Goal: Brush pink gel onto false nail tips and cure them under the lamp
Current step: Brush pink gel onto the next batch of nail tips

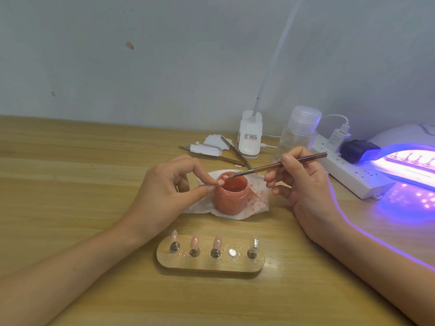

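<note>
We note wooden bench [70,184]; white desk-light base [250,137] by wall, clear capped bottle [299,132] just right of it. White power strip [346,176] carries white charger [337,140], black adapter [359,150]. Thin metal tools [235,152] lie left of base.

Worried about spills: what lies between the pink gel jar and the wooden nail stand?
In the head view, only the stained tissue under the jar, then bare table up to the stand.

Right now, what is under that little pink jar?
A white paper tissue smeared with pink, spread on the wooden table. The pink gel jar hides the patch directly beneath it.
</note>
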A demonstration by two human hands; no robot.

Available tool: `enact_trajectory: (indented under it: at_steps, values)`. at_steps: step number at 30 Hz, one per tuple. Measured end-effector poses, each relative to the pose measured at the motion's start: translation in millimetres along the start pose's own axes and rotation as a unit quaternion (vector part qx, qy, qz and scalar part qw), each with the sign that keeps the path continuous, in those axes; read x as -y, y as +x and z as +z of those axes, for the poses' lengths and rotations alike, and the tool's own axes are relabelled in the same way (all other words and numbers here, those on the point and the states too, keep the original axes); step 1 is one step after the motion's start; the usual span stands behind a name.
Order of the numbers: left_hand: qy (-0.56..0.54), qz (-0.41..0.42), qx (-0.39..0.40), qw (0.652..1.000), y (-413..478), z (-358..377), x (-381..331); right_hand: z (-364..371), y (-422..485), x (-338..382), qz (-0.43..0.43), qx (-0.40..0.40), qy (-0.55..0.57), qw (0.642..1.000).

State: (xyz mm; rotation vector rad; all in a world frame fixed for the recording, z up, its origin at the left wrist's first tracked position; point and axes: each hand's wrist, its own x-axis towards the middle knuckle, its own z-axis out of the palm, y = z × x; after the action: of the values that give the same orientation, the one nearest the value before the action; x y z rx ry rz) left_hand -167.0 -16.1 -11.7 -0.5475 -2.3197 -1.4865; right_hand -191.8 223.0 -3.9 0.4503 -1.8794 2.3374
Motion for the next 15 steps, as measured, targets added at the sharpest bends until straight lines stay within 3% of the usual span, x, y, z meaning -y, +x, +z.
enact_trajectory:
  at_steps: [3,15]
  values:
    - [0.001,-0.003,0.000,1.000,-0.2,-0.4,-0.7,1.5,-1.0,0.0,-0.009,0.026,-0.008,1.000]
    - [0.004,-0.027,-0.002,1.000,-1.7,0.0,-7.3,-0.3,-0.8,-1.1,0.005,-0.004,-0.020,1.000]
